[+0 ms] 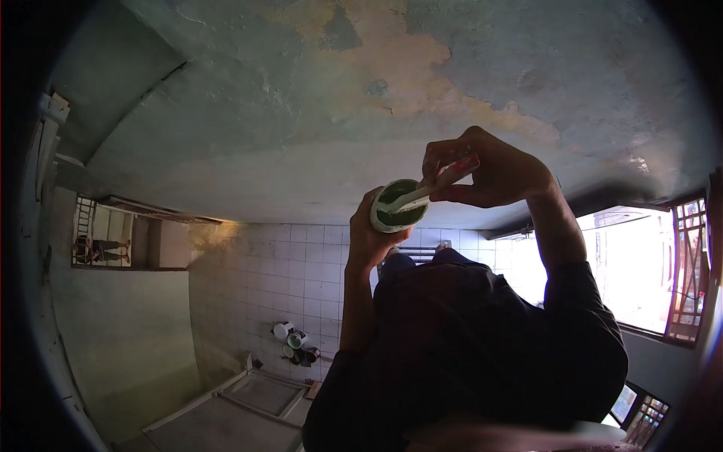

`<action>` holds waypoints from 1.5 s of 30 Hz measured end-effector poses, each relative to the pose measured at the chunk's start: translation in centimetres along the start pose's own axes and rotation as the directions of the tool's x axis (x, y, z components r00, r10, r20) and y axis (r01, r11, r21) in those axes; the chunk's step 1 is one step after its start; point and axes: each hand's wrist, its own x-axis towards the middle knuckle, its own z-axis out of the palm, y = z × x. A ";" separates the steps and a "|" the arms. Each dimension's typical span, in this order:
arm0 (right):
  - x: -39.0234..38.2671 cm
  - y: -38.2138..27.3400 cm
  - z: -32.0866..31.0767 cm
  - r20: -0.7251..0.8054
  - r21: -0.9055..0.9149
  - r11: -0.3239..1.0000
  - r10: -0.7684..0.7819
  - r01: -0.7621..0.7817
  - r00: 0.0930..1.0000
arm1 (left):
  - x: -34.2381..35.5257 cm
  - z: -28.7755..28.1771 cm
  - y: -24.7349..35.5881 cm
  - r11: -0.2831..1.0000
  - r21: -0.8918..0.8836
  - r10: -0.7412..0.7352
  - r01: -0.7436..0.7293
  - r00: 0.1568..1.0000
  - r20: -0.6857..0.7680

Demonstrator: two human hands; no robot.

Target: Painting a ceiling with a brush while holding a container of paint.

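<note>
My left hand (365,241) is closed round a small pot (392,223) of green paint, holding it upright with its mouth facing up. My right hand (497,169) grips a paintbrush (452,173) with a pale, red-marked handle, its lower end resting inside the pot against the green paint. Both hands are raised over my dark-clothed body, close to a grey-green wall (301,98) with peeling patches.
Several paint cans (296,339) stand on the white tiled floor (305,286). A metal rung (422,248) shows below me, framed boards (256,395) lower left. A bright barred opening (685,267) is at right. A person's legs (113,247) appear through an opening at left.
</note>
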 end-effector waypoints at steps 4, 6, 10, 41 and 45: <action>0.7 1.1 0.9 0.035 -0.008 0.999 -0.040 0.040 0.999 | -0.2 0.2 -0.2 1.000 -0.011 -0.004 0.004 1.000 0.028; 1.3 0.6 1.7 0.067 -0.128 0.991 -0.026 0.034 0.997 | -0.4 0.4 -0.2 0.999 -0.013 -0.038 0.039 0.998 0.044; 1.8 1.4 3.7 0.130 -0.246 0.969 0.034 -0.001 0.991 | -0.5 1.4 0.9 0.993 -0.051 -0.101 0.106 0.991 0.086; -1.5 0.9 6.7 -0.144 -0.630 0.775 -0.177 0.048 0.974 | -0.5 1.5 0.2 0.990 0.060 0.126 -0.126 0.992 0.012; -1.5 0.5 6.4 -0.159 -0.603 0.795 -0.201 0.067 0.967 | -0.7 1.6 -0.1 0.999 0.026 0.031 -0.032 0.999 0.009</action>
